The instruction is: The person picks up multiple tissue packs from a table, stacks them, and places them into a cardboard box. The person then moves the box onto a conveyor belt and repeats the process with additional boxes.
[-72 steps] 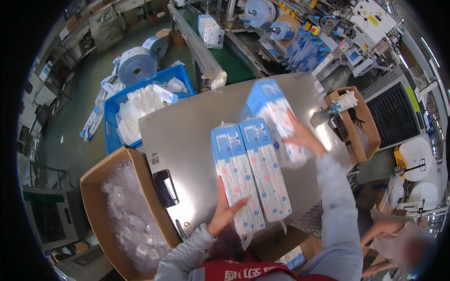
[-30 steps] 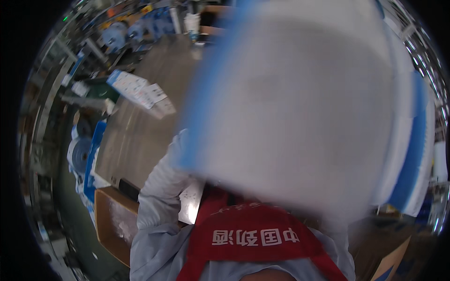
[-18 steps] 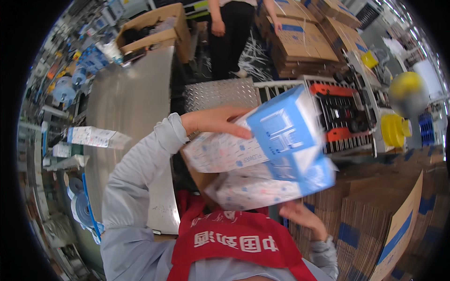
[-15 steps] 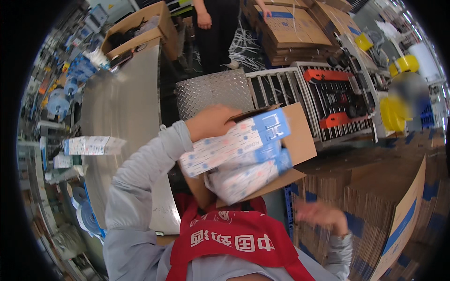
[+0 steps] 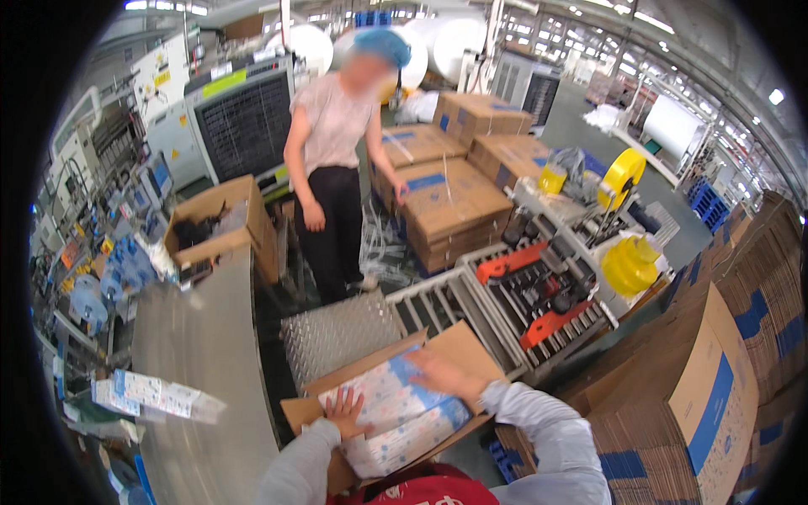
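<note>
An open cardboard box (image 5: 486,364) is in front of me, its flaps standing outward. Inside lie white packs (image 5: 412,433) printed with small blue and pink flowers, blue at their right ends. My left hand (image 5: 346,411) rests open, fingers spread, on the left end of the packs. My right hand (image 5: 448,373) reaches in from the right and lies flat, fingers stretched, over the packs' blue end. Neither hand grips anything. The box's lower part is hidden by my arms and the packs.
A steel table (image 5: 198,337) runs along the left, carrying more packs (image 5: 168,396). Beyond the box are a tread plate (image 5: 341,337) and a roller conveyor with orange parts (image 5: 547,290). Flattened cartons (image 5: 656,421) are stacked right. A person (image 5: 337,160) stands ahead beside closed boxes (image 5: 454,198).
My left hand has let go of the pack it held over the box; that pack now lies inside. My right hand has come from the side onto the packs. The view has tilted up.
</note>
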Action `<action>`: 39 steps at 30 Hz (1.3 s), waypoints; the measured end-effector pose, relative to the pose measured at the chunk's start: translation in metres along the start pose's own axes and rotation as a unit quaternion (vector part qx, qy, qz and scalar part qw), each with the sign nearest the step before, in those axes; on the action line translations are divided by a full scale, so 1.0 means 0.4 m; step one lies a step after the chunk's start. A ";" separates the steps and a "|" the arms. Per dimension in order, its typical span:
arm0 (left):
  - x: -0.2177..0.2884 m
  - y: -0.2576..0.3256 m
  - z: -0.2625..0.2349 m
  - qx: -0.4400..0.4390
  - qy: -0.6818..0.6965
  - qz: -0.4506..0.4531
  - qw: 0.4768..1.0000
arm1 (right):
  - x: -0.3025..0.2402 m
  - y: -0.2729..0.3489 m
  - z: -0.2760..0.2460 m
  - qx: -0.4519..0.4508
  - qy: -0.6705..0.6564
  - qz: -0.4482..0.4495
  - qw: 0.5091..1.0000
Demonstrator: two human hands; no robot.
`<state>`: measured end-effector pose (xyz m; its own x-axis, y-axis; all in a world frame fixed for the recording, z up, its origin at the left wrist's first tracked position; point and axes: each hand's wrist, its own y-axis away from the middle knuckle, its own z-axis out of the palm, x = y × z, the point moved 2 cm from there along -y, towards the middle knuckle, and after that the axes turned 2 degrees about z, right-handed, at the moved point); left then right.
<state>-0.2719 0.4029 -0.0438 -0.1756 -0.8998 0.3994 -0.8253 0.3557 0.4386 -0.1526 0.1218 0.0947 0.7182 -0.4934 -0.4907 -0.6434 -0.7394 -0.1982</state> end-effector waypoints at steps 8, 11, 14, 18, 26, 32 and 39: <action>0.273 0.063 -0.182 -0.083 0.162 0.112 0.977 | 0.151 0.044 0.298 -0.138 0.189 0.029 0.972; 0.422 0.097 -0.120 -0.027 -0.183 0.081 0.979 | 0.156 0.008 0.319 -0.202 0.191 0.048 0.959; 0.422 0.020 -0.068 -0.009 -0.174 0.036 0.984 | 0.162 -0.010 0.319 -0.216 0.163 0.061 0.961; 0.454 -0.007 -0.057 0.022 -0.074 0.022 0.997 | 0.148 -0.018 0.309 -0.240 0.148 0.046 0.958; 0.492 0.106 -0.155 0.087 0.023 0.116 0.989 | 0.236 -0.065 0.215 -0.417 -0.087 -0.025 0.904; 0.384 -0.075 0.190 0.131 -0.167 0.149 0.966 | 0.096 0.129 0.157 -0.259 -0.047 -0.135 0.955; 0.451 -0.037 0.062 0.103 -0.097 0.042 0.989 | 0.181 0.280 0.146 -0.169 0.119 -0.173 0.963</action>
<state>-0.3045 0.2290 0.0018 -0.3314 -0.9079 0.2568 -0.8915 0.3905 0.2298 -0.1882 0.0298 -0.0126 0.9405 -0.2521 -0.2277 -0.2605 -0.9654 -0.0071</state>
